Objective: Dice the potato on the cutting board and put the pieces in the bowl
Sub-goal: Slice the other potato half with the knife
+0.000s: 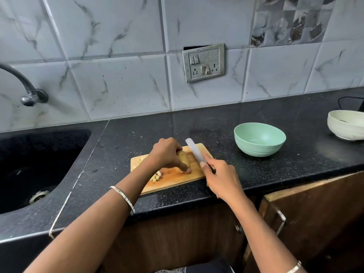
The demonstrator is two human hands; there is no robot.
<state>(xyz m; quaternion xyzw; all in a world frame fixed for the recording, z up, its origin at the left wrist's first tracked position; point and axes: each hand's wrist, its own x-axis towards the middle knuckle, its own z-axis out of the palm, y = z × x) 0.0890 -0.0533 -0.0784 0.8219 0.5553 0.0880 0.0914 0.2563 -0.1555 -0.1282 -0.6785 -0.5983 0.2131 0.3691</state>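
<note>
Right hand (222, 180), lower centre, grips the handle of a pale-bladed knife (194, 149) angled above a rectangular wooden cutting board (177, 181). Left hand (167, 152) clasps the brown-skinned potato (183, 158) mid-board; pale diced pieces (156, 177) lie at its lower left. Mint-green round bowl (260, 149) stands centre-right, apart from the board.

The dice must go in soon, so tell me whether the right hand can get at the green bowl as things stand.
Probably yes: the green bowl stands just right of the cutting board, only bare counter between it and the right hand. That hand grips the knife, though.
</note>
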